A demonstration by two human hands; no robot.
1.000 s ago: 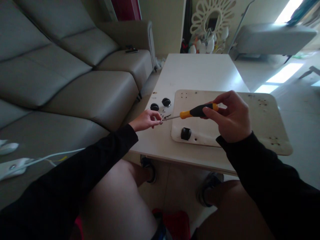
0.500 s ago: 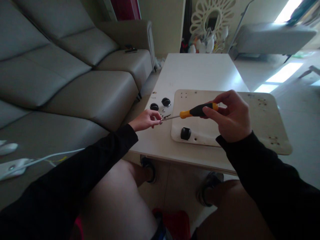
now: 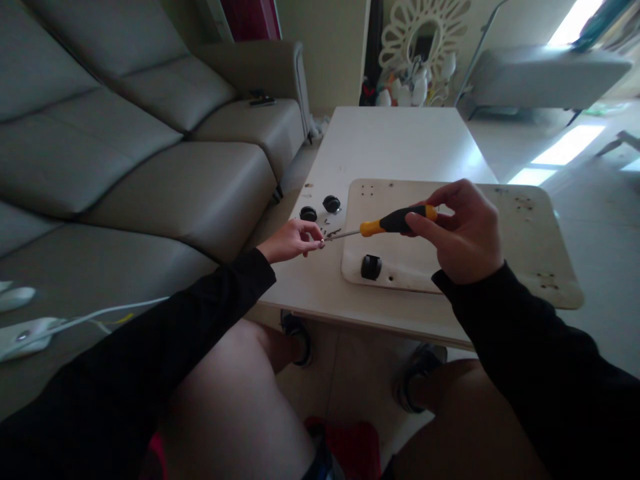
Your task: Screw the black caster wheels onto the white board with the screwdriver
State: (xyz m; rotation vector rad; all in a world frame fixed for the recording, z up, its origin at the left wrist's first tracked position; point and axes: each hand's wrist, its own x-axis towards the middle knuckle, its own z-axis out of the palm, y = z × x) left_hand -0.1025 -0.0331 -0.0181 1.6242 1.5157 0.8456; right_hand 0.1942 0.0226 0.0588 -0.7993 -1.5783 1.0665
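My right hand (image 3: 463, 230) is closed round the black and orange handle of a screwdriver (image 3: 387, 224), held level above a white board (image 3: 505, 227) on the low table (image 3: 390, 143). Its metal shaft points left to my left hand (image 3: 293, 240). That hand pinches something small at the screwdriver tip, probably a screw. One black caster wheel (image 3: 371, 267) sits on the board's near left corner. Two more casters (image 3: 308, 214) (image 3: 331, 203) stand on the table beside a few loose screws (image 3: 327, 220).
A grey sofa (image 3: 125, 153) runs along the left, with a white power strip and cable (image 3: 35, 330) on its seat. My bare knees and shoes are below the table's near edge. A bench (image 3: 545, 77) and ornaments stand beyond the table.
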